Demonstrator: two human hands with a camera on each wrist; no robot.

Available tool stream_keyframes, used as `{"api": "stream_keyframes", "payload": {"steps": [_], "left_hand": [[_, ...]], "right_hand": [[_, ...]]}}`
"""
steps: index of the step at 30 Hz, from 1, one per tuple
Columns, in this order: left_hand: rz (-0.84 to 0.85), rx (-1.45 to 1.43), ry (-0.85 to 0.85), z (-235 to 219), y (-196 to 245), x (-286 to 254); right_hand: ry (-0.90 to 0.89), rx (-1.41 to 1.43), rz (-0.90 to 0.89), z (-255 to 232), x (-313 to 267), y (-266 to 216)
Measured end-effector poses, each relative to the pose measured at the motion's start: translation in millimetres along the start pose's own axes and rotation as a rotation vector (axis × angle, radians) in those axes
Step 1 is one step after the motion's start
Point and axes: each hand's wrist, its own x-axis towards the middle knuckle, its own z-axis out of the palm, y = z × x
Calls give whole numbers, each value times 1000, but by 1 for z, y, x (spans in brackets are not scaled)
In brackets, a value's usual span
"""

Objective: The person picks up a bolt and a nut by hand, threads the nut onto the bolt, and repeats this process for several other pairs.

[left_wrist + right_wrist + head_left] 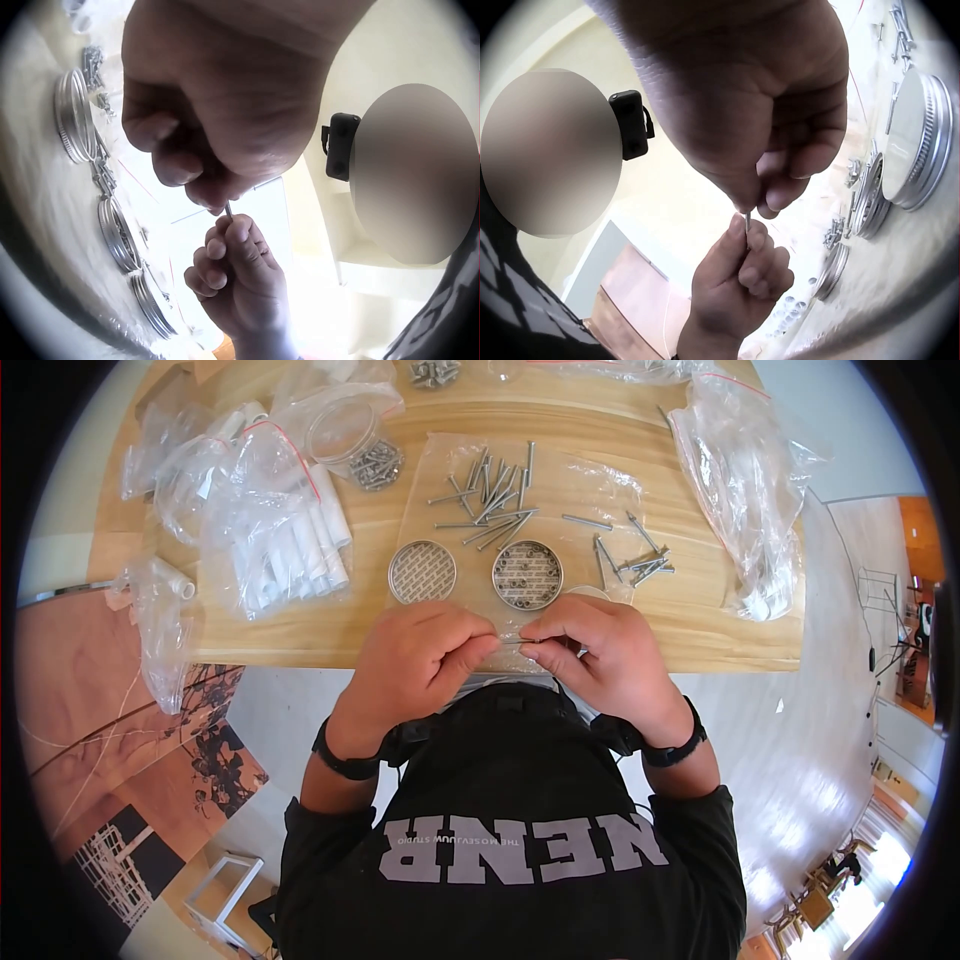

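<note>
Head view: round tin (527, 603) holds small nuts (514, 588); both hands' fingers (533, 651) pinch thin metal screw (513, 641).

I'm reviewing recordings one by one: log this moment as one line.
left grip pinches thin silver metal rod | right grip pinches its other end | beyond: round silver metal lids, loose long silver metal screws

Left grip (420, 660) and right grip (603, 660) pinch a thin metal piece (514, 641) between them at the near edge of the wooden surface (330, 638). Beyond them, two round lids (422, 572) (528, 574) sit side by side; the right-hand lid contains small parts. Loose screws (490, 495) lie beyond the lids. White tubes (300, 545) occupy a clear bag at left.
</note>
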Motion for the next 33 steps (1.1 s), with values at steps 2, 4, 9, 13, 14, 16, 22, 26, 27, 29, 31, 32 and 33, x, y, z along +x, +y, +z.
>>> {"api": "stream_keyframes", "payload": {"steps": [2, 4, 9, 13, 14, 16, 22, 26, 27, 29, 31, 32, 33], "left_hand": [[-150, -156, -26, 3, -2, -3], [-168, -158, -104, -2, -2, -1], [-177, -193, -86, -2, 4, 2], [-8, -91, 18, 3, -6, 2], [63, -46, 53, 4, -9, 1], [8, -52, -4, 4, -8, -4], [-171, -189, -243, -10, -3, -5], [-102, -196, -80, -4, 6, 0], [-102, -195, -81, -2, 4, 0], [49, -60, 32, 2, -2, 1], [97, -35, 62, 4, -5, 1], [145, -11, 94, 4, -6, 1], [146, -10, 93, 2, -4, 1]], "right_hand": [[9, -10, -39, 1, 1, 1], [19, -22, -78, 2, 0, 2], [14, 10, 24, 0, -2, 3], [1, -7, 35, 0, -1, 1], [1, -15, 24, 1, -1, 2], [3, -22, 14, 2, -1, 1], [-9, 17, -83, 4, -3, 0], [5, 37, -46, 1, -5, 2], [1, 59, -6, 1, -6, 2], [2, 57, 8, 2, -7, 2], [3, 54, 19, 3, -8, 2], [7, 47, 23, 4, -8, 1], [11, 41, 27, 5, -8, 0]]}}
